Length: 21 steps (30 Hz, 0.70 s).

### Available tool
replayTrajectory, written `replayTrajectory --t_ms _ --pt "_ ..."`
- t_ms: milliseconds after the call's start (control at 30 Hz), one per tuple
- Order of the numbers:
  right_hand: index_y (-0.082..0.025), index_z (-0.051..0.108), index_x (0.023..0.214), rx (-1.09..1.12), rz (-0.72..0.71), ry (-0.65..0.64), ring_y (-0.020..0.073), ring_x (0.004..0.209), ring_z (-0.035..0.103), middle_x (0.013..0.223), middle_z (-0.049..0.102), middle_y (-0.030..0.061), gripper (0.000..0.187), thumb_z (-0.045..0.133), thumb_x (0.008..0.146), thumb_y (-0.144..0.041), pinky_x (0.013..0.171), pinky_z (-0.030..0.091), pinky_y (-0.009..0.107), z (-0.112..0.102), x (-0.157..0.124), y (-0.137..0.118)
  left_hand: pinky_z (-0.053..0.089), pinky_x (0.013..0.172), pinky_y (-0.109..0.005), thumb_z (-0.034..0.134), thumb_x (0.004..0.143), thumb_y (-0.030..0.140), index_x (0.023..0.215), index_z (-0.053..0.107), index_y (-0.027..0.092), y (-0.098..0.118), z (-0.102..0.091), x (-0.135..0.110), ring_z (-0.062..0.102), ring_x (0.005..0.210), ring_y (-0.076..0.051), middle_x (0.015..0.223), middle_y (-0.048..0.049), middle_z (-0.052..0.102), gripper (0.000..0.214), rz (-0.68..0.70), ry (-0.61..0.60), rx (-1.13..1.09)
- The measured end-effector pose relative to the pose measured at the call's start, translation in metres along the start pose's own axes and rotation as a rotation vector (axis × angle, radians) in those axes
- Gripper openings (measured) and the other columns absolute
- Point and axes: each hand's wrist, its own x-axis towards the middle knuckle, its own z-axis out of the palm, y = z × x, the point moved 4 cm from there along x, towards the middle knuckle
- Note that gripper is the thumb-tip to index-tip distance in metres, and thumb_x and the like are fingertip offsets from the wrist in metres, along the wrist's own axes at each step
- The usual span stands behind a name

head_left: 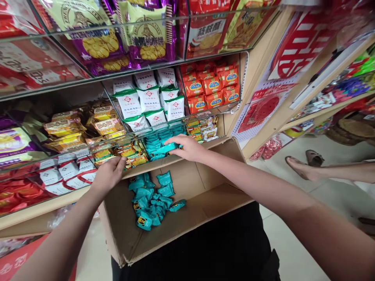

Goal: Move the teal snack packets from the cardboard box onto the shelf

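Note:
An open cardboard box (205, 195) rests against my lap, its far edge touching the shelf. Several teal snack packets (150, 203) lie in its left part. My right hand (187, 147) reaches over the box's far rim into the shelf bin and is closed on a teal packet (165, 149), laid among more teal packets (161, 140) there. My left hand (109, 175) grips the box's far left edge, fingers curled over it.
Glass-fronted shelf bins hold white-and-green packets (148, 99), orange packets (212, 88), yellow-brown bars (79, 128) and purple biscuit bags (125, 35). Another person's sandalled foot and leg (304, 168) stretch in from the right on the tiled floor. A wooden shelf end (263, 128) stands right of the box.

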Motion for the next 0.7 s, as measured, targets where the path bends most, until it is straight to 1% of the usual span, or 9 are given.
replayTrajectory --t_ms 67,133,200,300,367,467,567,633,700 --pt "-0.017 0.060 0.097 -0.013 0.059 -0.036 0.0168 0.087 0.054 0.095 0.062 0.0030 0.027 0.060 0.070 -0.020 0.078 0.040 0.027 0.018 0.020 0.008 0.044 0.071 -0.028 0.034 0.078 0.051 0.096 0.057 0.015 -0.005 0.006 0.004 0.058 0.081 -0.020 0.084 -0.0057 0.063 0.046 0.000 -0.046 -0.118" --pt "-0.015 0.058 0.102 0.060 0.115 -0.041 0.0154 0.078 0.055 0.090 0.063 0.0036 0.032 0.059 0.072 -0.025 0.069 0.041 0.025 0.037 0.034 0.008 0.045 0.075 -0.026 0.047 0.071 0.051 0.113 0.048 0.017 0.001 0.010 0.001 0.056 0.092 -0.019 0.104 -0.0071 0.060 0.054 0.071 -0.075 -0.341" --pt "-0.015 0.056 0.105 0.154 0.109 -0.091 0.0138 0.070 0.055 0.086 0.062 0.0026 0.036 0.057 0.073 -0.031 0.061 0.041 0.023 0.058 0.043 0.000 0.046 0.077 -0.026 0.057 0.065 0.048 0.120 0.042 0.018 0.008 0.012 -0.002 0.054 0.098 -0.019 0.113 -0.0078 0.055 0.064 0.149 -0.128 -0.589" --pt "-0.017 0.057 0.104 0.200 0.033 -0.265 0.0142 0.072 0.055 0.086 0.062 0.0014 0.037 0.058 0.072 -0.035 0.061 0.042 0.022 0.083 0.048 -0.010 0.047 0.074 -0.028 0.058 0.066 0.046 0.106 0.053 0.018 0.009 0.017 -0.005 0.058 0.087 -0.018 0.098 -0.0056 0.063 0.049 0.143 -0.230 -0.782" --pt "-0.017 0.058 0.103 0.134 0.014 -0.346 0.0164 0.083 0.055 0.093 0.062 0.0028 0.034 0.056 0.075 -0.036 0.070 0.042 0.025 0.090 0.050 -0.005 0.047 0.073 -0.028 0.056 0.068 0.046 0.094 0.058 0.017 0.003 0.019 -0.005 0.058 0.081 -0.018 0.089 -0.0048 0.065 0.039 0.109 -0.227 -0.810" --pt "-0.020 0.057 0.108 -0.162 0.077 -0.334 0.0212 0.104 0.047 0.111 0.056 0.0060 0.031 0.042 0.084 -0.034 0.088 0.035 0.035 0.086 0.058 0.024 0.046 0.064 -0.027 0.055 0.068 0.047 0.079 0.060 0.015 -0.006 0.023 -0.003 0.058 0.073 -0.018 0.079 -0.0059 0.065 0.035 0.037 -0.165 -0.763" --pt "-0.024 0.048 0.120 -0.459 0.170 -0.366 0.0263 0.111 0.043 0.121 0.049 0.0076 0.038 0.031 0.088 -0.036 0.092 0.029 0.046 0.083 0.073 0.061 0.043 0.055 -0.025 0.055 0.067 0.050 0.076 0.058 0.013 -0.011 0.028 -0.002 0.057 0.064 -0.016 0.071 -0.0052 0.064 0.038 -0.057 -0.159 -0.774" --pt "-0.025 0.048 0.120 -0.498 0.174 -0.423 0.0248 0.112 0.044 0.124 0.048 0.0050 0.039 0.031 0.087 -0.038 0.096 0.029 0.042 0.088 0.084 0.080 0.042 0.052 -0.024 0.055 0.066 0.051 0.079 0.056 0.013 -0.012 0.028 -0.001 0.056 0.061 -0.016 0.068 -0.0039 0.062 0.040 -0.085 -0.128 -0.810" --pt "-0.025 0.054 0.113 -0.478 0.176 -0.444 0.0216 0.111 0.045 0.123 0.050 0.0014 0.037 0.034 0.085 -0.039 0.098 0.030 0.035 0.096 0.097 0.093 0.040 0.051 -0.023 0.055 0.066 0.051 0.078 0.056 0.014 -0.011 0.027 0.000 0.054 0.059 -0.015 0.066 -0.0026 0.060 0.039 -0.073 -0.075 -0.782"
